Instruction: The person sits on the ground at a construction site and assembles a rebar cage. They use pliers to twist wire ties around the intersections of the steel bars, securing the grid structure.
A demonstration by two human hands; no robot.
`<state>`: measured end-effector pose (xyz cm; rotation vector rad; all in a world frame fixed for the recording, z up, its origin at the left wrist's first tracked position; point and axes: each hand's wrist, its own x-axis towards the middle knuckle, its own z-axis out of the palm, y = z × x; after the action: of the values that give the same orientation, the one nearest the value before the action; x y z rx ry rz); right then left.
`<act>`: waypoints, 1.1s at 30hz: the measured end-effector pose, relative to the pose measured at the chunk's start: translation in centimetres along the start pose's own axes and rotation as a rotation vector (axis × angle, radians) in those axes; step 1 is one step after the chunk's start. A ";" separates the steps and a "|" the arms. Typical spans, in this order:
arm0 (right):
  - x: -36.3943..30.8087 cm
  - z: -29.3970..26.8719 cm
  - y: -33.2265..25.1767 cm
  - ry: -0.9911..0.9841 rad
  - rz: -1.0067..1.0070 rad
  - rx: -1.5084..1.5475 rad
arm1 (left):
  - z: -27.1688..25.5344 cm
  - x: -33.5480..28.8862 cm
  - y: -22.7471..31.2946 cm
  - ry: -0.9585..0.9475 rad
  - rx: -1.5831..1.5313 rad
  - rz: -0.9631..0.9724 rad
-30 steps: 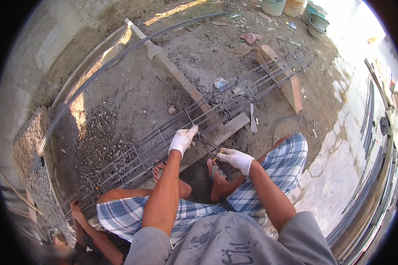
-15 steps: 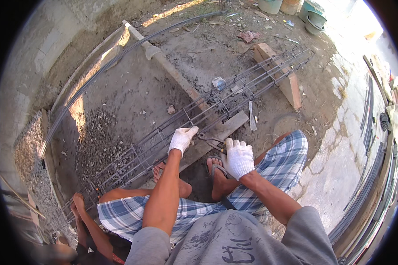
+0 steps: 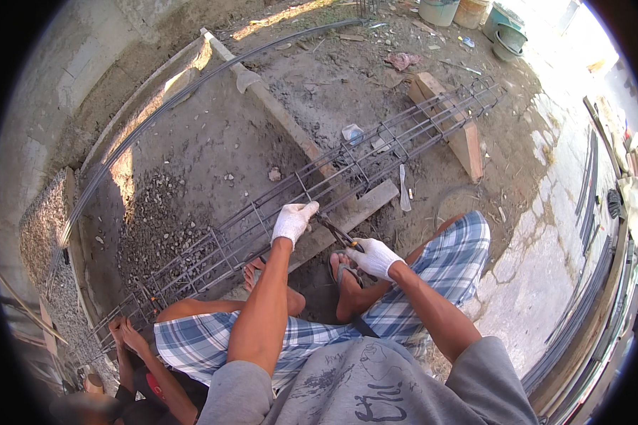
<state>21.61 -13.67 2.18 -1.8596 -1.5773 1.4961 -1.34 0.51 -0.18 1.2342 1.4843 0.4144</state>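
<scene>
A long rebar cage (image 3: 347, 166) runs diagonally from lower left to upper right, its bars tied with square stirrups. My left hand (image 3: 290, 222), in a white knit glove, is closed at the cage's near side, fingertips pinched at a bar; what exactly lies between them is hidden. My right hand (image 3: 377, 258), gloved too, is wrapped round the handles of dark pincers (image 3: 335, 231). The pincers' jaws point up and left, close beside my left fingertips at the cage. Whether they bite on a wire is too small to tell.
Wooden blocks (image 3: 468, 150) and a plank (image 3: 367, 205) lie under the cage. Another person's hands (image 3: 122, 331) touch its lower-left end. Thin rods (image 3: 127, 147) arc over the ground at left. Buckets (image 3: 438, 11) stand far right; long bars (image 3: 581, 304) lie along the right.
My right hand has moved left and closed round the pincers' handles, which were spread wider before. The pincers have turned steeper. My left hand stays at the cage.
</scene>
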 end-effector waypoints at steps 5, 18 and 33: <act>-0.1 0.6 -1.0 0.106 0.011 -0.189 | -0.3 0.3 -0.2 0.001 0.105 -0.017; -1.4 -0.7 -1.5 0.099 0.028 -0.255 | 0.0 -0.5 0.9 0.025 0.005 -0.068; -0.3 1.5 3.4 -0.471 0.389 1.011 | 0.0 0.3 0.6 0.048 -0.037 -0.028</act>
<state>22.35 -15.73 -0.80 -1.2621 -0.3334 2.3925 -1.00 1.00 0.14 1.1802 1.5266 0.4541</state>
